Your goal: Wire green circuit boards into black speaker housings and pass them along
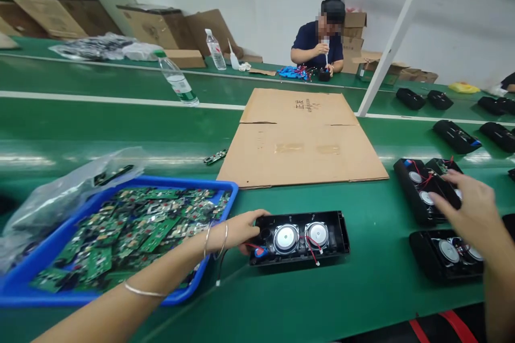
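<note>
A black speaker housing lies open side up on the green bench, with two round silver speaker drivers and red wires inside. My left hand grips its left end, the thumb on top near the rim. A thin dark cable with a white plug hangs beside that end. Over to the right, my right hand hovers with thumb and fingers apart, partly in front of an open speaker housing. Another open housing lies just below that hand. Whether the right fingertips touch anything is unclear.
A blue tray of green circuit boards stands at left, a plastic bag against it. Flattened cardboard lies ahead, a water bottle beyond it. More black housings sit at right. A person works across the bench.
</note>
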The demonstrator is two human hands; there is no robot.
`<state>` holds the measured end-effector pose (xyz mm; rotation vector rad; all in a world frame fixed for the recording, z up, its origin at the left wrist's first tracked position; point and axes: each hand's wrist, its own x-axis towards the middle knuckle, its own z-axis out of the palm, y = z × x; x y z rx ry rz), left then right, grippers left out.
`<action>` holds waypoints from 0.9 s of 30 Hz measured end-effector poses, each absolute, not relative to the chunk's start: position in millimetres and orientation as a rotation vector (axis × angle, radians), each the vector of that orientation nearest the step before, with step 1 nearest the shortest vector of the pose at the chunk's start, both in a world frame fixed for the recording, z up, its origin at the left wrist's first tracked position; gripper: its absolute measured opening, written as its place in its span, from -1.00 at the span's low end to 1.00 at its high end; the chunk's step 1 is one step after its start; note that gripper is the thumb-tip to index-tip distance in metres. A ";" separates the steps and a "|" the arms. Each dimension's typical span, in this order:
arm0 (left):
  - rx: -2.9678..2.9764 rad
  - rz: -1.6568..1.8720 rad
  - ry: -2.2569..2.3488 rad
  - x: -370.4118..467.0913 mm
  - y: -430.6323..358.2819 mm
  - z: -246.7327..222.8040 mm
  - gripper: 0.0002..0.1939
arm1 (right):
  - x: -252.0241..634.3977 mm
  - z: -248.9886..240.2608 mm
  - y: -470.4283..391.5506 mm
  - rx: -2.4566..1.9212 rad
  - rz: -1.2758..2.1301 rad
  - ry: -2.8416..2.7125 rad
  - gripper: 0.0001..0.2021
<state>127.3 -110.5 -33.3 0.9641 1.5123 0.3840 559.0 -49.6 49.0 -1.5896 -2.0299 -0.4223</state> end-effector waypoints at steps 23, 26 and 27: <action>1.336 0.958 2.217 24.9 -216.1 -73.6 -0.78 | 251.2 -37.6 -148.1 -0.369 0.573 -2.188 -0.79; 1.541 0.820 2.154 20.6 -191.0 -75.1 -0.78 | 257.6 -28.2 -143.7 -0.339 0.834 -2.038 -0.71; 1.591 0.776 2.132 20.0 -183.4 -75.3 -0.78 | 260.4 -26.7 -142.6 -0.346 0.913 -1.991 -0.69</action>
